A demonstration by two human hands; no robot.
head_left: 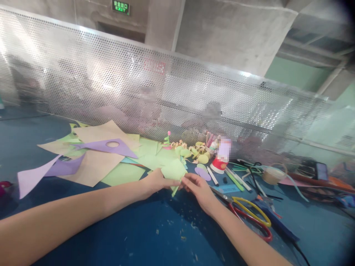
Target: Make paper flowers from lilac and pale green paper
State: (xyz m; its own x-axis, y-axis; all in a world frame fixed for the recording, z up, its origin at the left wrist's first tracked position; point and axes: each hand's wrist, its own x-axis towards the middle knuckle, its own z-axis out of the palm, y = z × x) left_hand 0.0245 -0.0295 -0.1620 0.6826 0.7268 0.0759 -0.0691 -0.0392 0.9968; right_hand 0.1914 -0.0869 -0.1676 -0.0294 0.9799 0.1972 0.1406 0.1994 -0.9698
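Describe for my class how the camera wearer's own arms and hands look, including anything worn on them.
The slim, tapering left forearm and right forearm are bare, with no sleeve in view. The ungloved left hand and ungloved right hand show no clear markings. No watch, bracelet or cable is visible on either arm; blur makes small rings impossible to rule out.

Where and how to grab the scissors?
By the handle loops, probably best from above on the near right side: the scissors lie with the yellow loop and red loop toward the wearer's right, blades pointing away. Mind the right forearm by the red loop and the blue tool by the yellow.
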